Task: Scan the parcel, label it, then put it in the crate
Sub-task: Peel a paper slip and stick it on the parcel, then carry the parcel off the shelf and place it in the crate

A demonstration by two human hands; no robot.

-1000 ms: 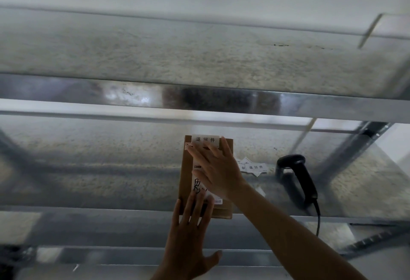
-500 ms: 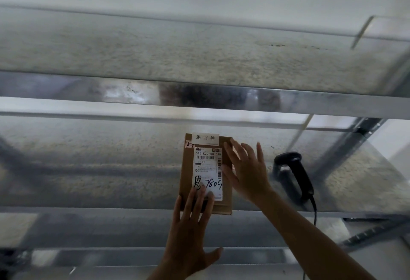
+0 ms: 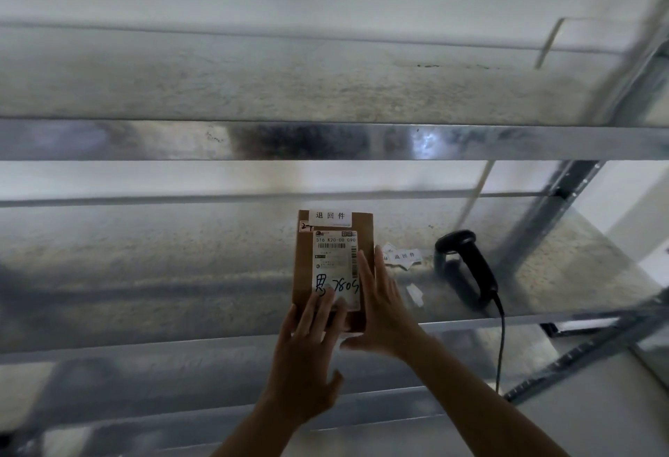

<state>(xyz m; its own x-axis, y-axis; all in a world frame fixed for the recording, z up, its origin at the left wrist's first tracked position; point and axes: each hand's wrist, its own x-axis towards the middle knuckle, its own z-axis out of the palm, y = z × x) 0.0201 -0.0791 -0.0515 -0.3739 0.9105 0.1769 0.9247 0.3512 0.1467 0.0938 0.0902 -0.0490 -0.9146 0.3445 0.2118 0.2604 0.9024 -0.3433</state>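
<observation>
Parcel (image 3: 331, 268) lies flat on shelf (image 3: 181, 275), labelled. Left hand (image 3: 307, 351) rests spread on its near end; right hand (image 3: 380, 311) cups its right edge, neither closed. Next: lift to crate (not visible).

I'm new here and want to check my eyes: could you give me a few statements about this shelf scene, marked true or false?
1. The parcel lies on the shelf. True.
2. The scanner is in the right hand. False: it sits alone on the shelf, right of the parcel.
3. A white sticker is on the parcel's far edge. True.
4. The left hand is off the parcel. False: its fingers rest on it.
5. Spare stickers lie between parcel and scanner. True.
</observation>
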